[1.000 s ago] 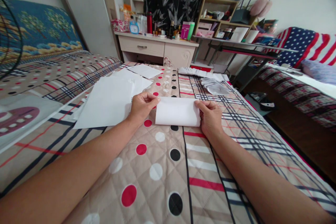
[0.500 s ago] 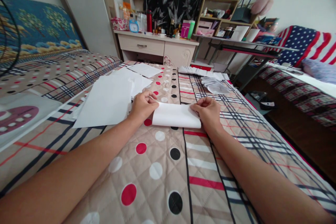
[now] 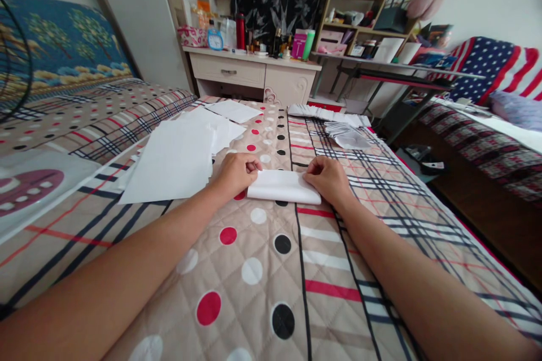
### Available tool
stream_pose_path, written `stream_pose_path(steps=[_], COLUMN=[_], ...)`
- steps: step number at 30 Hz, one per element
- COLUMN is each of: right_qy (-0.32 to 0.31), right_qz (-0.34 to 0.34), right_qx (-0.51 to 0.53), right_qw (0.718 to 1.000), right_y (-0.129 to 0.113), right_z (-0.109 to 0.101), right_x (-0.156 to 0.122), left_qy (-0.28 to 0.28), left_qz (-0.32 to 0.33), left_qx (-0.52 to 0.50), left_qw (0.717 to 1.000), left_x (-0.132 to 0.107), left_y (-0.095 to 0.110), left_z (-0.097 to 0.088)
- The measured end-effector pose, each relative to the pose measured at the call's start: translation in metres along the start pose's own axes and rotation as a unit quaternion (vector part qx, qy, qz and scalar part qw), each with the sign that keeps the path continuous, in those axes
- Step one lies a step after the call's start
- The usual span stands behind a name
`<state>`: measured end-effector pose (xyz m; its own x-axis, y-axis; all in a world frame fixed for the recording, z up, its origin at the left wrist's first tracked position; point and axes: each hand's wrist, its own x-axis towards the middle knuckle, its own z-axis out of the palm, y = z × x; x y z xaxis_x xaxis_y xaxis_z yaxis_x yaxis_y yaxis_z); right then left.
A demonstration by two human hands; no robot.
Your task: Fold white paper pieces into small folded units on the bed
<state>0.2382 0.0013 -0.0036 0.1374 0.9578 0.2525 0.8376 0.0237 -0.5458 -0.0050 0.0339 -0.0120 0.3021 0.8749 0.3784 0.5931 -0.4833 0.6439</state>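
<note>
A folded sheet of white paper (image 3: 283, 187) lies crosswise on the quilted bedspread, its near edge rounded where it bends over. At its far left corner, my left hand (image 3: 239, 171) pinches the paper between thumb and fingers. My right hand (image 3: 328, 177) grips the opposite corner in the same way, fingers curled. Close to my left hand spreads a pile of white paper sheets (image 3: 171, 161). Beyond my right hand rest a fan of thin folded paper pieces (image 3: 347, 136) and a long row of folded white paper (image 3: 324, 115).
The patterned bedspread (image 3: 254, 293) covers the surface under my arms. A plastic bag with a pink print (image 3: 38, 189) lies at the left. At the back stand a cream dresser (image 3: 228, 72) and a metal-legged desk with shelves (image 3: 359, 28). The bed's right edge drops to the floor.
The paper's far edge has come slightly nearer, so the folded strip looks narrower. My right hand has shifted a little left, and my left hand slightly right and down.
</note>
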Motion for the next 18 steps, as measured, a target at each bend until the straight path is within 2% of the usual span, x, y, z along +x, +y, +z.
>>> stream_pose_path(steps=[4, 7, 10, 13, 18], right_qy=[0.014, 0.039, 0.011, -0.036, -0.113], right_qz=[-0.032, -0.107, -0.169, -0.188, -0.122], right_qx=[-0.025, -0.062, -0.064, -0.042, -0.041], right_qw=[0.999, 0.992, 0.984, 0.981, 0.985], right_y=[0.0, 0.0, 0.0, 0.0, -0.007], right_z=[0.001, 0.001, 0.002, 0.002, -0.006], right_x=[-0.001, -0.001, 0.0, 0.001, 0.005], left_qy=[-0.007, 0.01, 0.014, -0.034, -0.134], left_qz=[0.026, 0.05, 0.076, 0.093, 0.084], left_qx=[0.033, 0.073, 0.088, 0.059, 0.01], left_qw=[0.999, 0.996, 0.993, 0.993, 0.987], left_x=[0.0, 0.001, 0.002, 0.005, 0.013], left_y=[-0.008, -0.01, -0.008, -0.007, -0.007], left_z=[0.003, 0.003, 0.002, 0.0, -0.01])
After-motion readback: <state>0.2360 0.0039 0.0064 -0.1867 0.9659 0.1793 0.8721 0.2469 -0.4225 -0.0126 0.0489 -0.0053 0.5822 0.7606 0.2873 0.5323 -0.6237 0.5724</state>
